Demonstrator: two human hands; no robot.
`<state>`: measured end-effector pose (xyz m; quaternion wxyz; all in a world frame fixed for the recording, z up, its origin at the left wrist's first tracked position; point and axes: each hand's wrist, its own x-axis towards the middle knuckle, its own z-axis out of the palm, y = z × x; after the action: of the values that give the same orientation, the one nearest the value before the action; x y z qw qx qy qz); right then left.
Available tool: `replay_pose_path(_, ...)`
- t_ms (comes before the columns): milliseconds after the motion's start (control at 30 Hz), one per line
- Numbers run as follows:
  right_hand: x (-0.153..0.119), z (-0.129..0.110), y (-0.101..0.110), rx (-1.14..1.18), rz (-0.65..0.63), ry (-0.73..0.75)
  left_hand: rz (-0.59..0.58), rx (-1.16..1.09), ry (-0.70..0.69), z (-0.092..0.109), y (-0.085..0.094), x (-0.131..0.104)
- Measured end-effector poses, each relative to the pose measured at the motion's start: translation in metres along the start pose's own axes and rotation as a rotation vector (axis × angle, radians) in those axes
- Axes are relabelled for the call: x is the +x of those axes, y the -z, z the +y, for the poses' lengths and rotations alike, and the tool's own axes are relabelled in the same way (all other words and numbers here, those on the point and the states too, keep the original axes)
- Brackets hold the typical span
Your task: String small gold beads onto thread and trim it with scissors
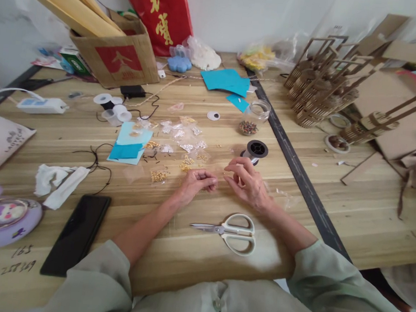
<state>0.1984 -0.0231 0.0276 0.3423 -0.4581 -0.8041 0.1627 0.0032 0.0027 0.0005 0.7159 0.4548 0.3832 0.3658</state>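
Note:
My left hand [197,183] is closed in a pinch above the middle of the table. What its fingertips hold is too fine to make out. To its right, my right hand [248,182] has thumb and index finger brought close together, with a tiny gold speck at the tips that I cannot identify. A spool of thin clear line [255,152] with black ends stands just behind the right hand. Scissors with white handles [238,233] lie in front of both hands, blades pointing left. Small gold beads [159,176] are heaped left of my left hand.
Small bags of silver pieces [181,134] lie farther back. A glass jar of beads [255,116] stands behind the spool. A black phone [75,234] and a light purple device [6,219] are at left. Wooden lantern-like baskets [313,94] crowd the right, beyond a black strip [293,167].

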Motion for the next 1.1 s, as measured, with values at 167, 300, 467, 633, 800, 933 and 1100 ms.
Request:
replay_pose_path(167,0.000,0.003,-0.008,0.027,-0.120,0.063,0.012,-0.049,0.000,-0.001,0.000,0.001)
replay_pose_path(300,-0.001,0.007,-0.014,0.087,-0.126,0.024,0.011,-0.008,-0.021,-0.001,0.000,0.000)
replay_pose_path(467,-0.001,0.005,-0.014,0.119,-0.115,0.021,0.006,0.028,-0.024,-0.001,0.000,0.000)
replay_pose_path(633,-0.001,0.002,-0.013,0.105,-0.112,0.027,0.008,0.035,-0.028,-0.002,0.001,0.001)
replay_pose_path(800,-0.003,0.002,-0.013,0.024,-0.134,0.072,0.013,0.037,-0.040,-0.005,0.003,0.002)
replay_pose_path(933,-0.004,-0.002,-0.011,-0.136,-0.153,0.116,0.024,0.043,-0.044,-0.006,0.002,0.002)
replay_pose_path(1100,-0.006,-0.006,-0.010,-0.342,-0.175,0.188,0.050,0.035,-0.048,-0.005,0.000,0.002)
